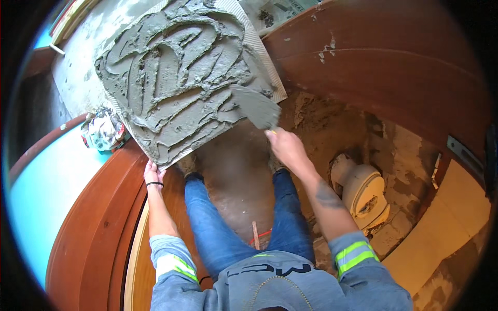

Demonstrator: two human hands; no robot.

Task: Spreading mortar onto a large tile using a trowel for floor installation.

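Observation:
A large square tile (270, 79) lies with its ribbed back up, most of it spread with wet grey mortar (181, 78) in curved ridges. My left hand (153, 173) grips the tile's near corner, fingers closed on its edge. In my right hand (288, 149) is a trowel (255, 106), its blade coated with mortar. The blade lies over the tile's right near side, against or just above the mortar; I cannot tell which. The trowel's handle is mostly hidden in my closed fingers.
A brown wooden door (384, 57) stands along the right, and a wooden frame (98, 228) at the left. Near the left frame sits a crumpled plastic bag (104, 130). A dirty toilet (363, 189) stands at the right on the rough floor. Between my legs lies a small wood strip (255, 234).

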